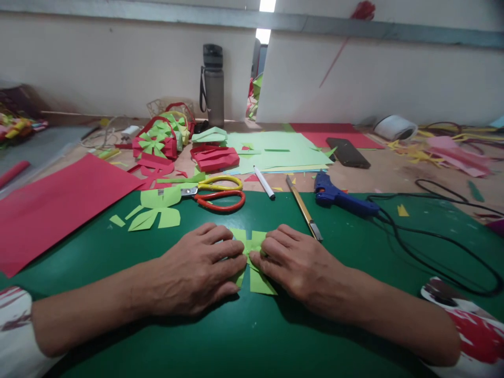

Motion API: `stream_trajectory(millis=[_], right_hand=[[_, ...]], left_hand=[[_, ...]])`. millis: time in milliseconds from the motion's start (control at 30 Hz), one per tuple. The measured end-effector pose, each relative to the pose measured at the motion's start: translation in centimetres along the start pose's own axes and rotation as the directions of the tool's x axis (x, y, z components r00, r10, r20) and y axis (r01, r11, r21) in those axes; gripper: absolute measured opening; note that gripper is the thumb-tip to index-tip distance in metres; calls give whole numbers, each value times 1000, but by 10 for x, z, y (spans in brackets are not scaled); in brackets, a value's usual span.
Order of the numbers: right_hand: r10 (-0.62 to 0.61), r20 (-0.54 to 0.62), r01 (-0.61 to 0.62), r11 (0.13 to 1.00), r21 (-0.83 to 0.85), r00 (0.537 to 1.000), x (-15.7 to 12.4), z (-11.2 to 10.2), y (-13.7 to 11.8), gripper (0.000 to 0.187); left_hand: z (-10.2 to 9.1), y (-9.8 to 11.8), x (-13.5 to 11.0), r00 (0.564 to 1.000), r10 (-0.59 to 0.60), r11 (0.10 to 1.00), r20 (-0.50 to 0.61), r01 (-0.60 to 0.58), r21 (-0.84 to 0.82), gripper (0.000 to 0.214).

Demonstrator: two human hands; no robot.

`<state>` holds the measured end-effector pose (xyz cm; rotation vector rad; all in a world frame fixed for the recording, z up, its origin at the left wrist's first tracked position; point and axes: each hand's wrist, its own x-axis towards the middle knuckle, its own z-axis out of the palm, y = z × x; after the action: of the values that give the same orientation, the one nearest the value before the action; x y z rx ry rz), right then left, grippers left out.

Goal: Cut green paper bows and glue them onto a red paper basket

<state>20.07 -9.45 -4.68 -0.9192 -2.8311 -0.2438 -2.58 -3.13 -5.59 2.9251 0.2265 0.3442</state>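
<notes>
A light green paper cutout (262, 284) with slits between its petals lies on the green mat in front of me. From the left, my left hand (202, 268) rests on it, fingers stretched out and pressing its left half down. My right hand (297, 260) covers the other half, its fingers curled and closed on the paper near the centre. Both hands hide much of the cutout. Another green petal-shaped cutout (144, 220) lies beyond my left hand, beside scissors (220, 194) with yellow and red handles.
Past my right hand lie a craft knife (303, 207) and a blue glue gun (342, 195) with a looping black cable (397, 231). A white marker (263, 182), green paper sheets (271, 149), a phone (348, 152), and a bottle (214, 89) stand or lie farther back. Red paper (74, 202) lies left.
</notes>
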Motion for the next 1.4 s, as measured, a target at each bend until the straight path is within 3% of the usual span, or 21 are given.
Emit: stream_trajectory(millis=[333,500,633,700,800,933,1000,1167,1400], right_hand=[[20,-1,-20,999,43,1000,1,0,1,27],[209,11,-205,945,255,978,-2,4,4,38],[262,29,-255,902,348,965,-5,5,7,40],[329,-4,-304,878,370,944,-5,3,7,33],[487,-47,-410,779,474,872,-4,-2,6,18],[587,138,-551,617,562,798,0,-8,2,14],[591,194,-583,587,562,783,2,-9,0,14],[570,190,-570,619,540,799,7,-10,-6,14],[540,126,-542,743,394,832,18,-8,-10,17]], left_hand=[[-1,1,2,996,-31,999,82,33,-26,41],[-1,0,2,993,-52,997,110,57,-45,42],[-1,1,1,993,-56,997,108,62,-50,44],[-1,1,1,992,-58,997,109,64,-52,45],[-1,2,1,993,-58,997,99,64,-50,47],[0,2,0,995,-48,998,87,52,-36,48],[0,3,-1,996,-45,999,77,47,-22,48],[-1,4,0,995,-53,999,90,54,-2,46],[-1,4,-1,996,-48,999,77,47,15,45]])
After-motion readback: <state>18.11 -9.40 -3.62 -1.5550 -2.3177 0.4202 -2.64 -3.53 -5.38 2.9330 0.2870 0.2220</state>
